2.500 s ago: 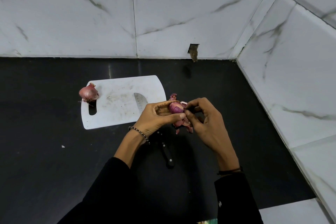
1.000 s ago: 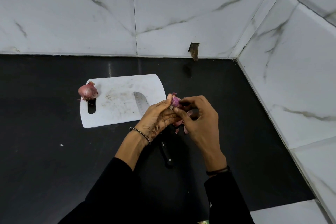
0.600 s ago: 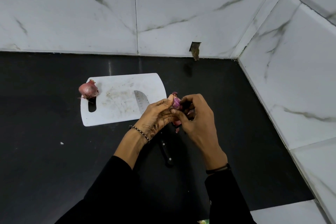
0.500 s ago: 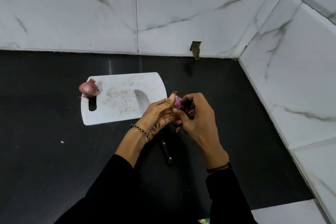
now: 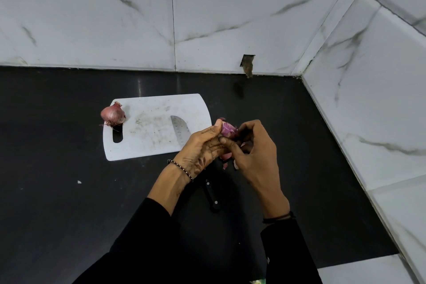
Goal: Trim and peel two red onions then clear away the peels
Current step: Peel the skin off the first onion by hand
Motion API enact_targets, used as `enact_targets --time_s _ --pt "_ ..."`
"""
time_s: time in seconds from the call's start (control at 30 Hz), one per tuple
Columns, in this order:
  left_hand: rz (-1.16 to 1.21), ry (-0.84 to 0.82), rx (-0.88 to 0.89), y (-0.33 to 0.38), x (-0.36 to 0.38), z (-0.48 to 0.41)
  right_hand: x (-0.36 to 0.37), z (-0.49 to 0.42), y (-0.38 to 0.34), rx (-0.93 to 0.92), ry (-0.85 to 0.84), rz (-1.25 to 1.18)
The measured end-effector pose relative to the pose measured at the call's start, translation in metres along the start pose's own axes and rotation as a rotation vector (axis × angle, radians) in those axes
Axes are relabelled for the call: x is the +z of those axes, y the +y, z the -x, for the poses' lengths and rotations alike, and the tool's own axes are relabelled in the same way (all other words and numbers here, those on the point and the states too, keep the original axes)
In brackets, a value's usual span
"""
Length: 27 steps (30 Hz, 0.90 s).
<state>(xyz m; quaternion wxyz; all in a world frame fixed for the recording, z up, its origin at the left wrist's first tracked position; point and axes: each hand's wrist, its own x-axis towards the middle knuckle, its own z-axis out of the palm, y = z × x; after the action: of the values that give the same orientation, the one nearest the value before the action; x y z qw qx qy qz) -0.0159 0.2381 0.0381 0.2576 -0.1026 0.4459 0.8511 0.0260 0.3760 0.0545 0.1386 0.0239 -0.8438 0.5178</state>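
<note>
Left sleeve [image 5: 143, 237] and right sleeve [image 5: 288, 253]: long, black. Left wrist: thin bracelet [image 5: 180, 170] of dark and pale beads. Right wrist: plain dark band [image 5: 277, 217]. Left hand [image 5: 202, 147]: dark patterned markings on the back.

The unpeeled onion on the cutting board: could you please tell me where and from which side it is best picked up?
Take the unpeeled onion round its wide middle, coming down from above: it stands tip up at the left end of the cutting board, sides free, and the papery tip would likely tear.
</note>
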Motion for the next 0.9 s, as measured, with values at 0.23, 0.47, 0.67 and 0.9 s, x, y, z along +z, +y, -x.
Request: enact_targets --time_s 0.23,0.47,0.67,0.9 --pt "0.044 -0.02 -0.003 -0.001 -0.002 -0.002 0.001 0.002 0.0 -0.181 0.111 0.106" --pt "0.015 -0.028 0.043 0.0 0.0 -0.002 0.004 0.003 0.003 -0.203 0.161 0.155" --pt "0.007 0.028 0.03 -0.004 -0.01 -0.004 -0.002 -0.001 0.002 -0.088 0.077 0.066" --pt "0.009 0.034 0.004 -0.004 -0.007 -0.003 0.005 0.0 0.006 0.031 0.005 0.162"
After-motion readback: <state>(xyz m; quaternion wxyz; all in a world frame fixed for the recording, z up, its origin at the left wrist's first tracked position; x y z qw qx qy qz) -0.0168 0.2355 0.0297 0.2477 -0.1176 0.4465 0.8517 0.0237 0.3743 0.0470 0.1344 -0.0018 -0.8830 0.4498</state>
